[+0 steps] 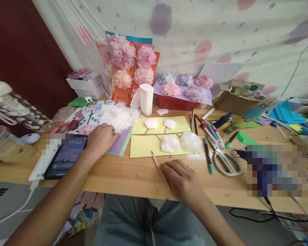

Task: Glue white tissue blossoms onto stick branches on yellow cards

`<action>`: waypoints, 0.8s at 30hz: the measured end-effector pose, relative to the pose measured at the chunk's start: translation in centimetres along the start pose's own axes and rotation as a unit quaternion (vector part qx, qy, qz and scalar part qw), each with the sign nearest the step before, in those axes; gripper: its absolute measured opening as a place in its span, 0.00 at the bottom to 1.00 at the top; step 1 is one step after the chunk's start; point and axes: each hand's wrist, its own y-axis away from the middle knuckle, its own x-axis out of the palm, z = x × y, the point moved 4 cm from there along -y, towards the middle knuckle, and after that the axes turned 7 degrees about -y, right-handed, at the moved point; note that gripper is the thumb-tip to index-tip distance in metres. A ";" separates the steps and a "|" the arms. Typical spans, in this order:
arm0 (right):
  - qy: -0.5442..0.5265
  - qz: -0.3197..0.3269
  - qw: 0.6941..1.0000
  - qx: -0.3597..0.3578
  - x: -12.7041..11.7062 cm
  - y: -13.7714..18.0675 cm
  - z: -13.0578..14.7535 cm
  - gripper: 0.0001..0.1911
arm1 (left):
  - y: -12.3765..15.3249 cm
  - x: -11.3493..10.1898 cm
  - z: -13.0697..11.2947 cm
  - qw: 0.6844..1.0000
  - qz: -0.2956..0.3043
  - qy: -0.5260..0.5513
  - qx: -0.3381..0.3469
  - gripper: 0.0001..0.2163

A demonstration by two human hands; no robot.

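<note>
My left hand [102,139] lies over the left edge of a stack of purple paper [119,142], its thumb apart from the bent fingers. Fluffy white cotton [118,115] is just beyond its fingertips. My right hand [181,177] rests near the table's front edge, fingers curled against a light wooden pencil [157,162] that slants toward the yellow sheet. On this yellow sheet [140,147] are brown branch lines, two smooth white shapes [151,123] above and two cotton tufts [170,144] below.
Left stands a phone [69,155] on a white power bank [45,159]. Right of the sheet lie markers [208,155] and scissors [227,162]. Behind are a white box-like container [146,99], a red basket [177,103] with paper flowers, and a cardboard box [228,100].
</note>
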 end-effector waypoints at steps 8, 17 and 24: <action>-0.037 -0.091 0.994 0.040 -1.1 0.3 -0.2 0.16 | 0.0 -2.6 -2.8 0.985 -0.060 0.148 0.060 0.11; -0.404 -0.246 0.805 0.359 -2.4 1.0 -1.6 0.15 | 3.0 -3.6 -17.5 0.753 0.240 0.565 0.238 0.10; -0.491 -0.270 0.713 0.421 -1.6 2.1 -2.6 0.11 | 3.3 -0.8 -18.2 0.683 0.344 0.628 0.144 0.10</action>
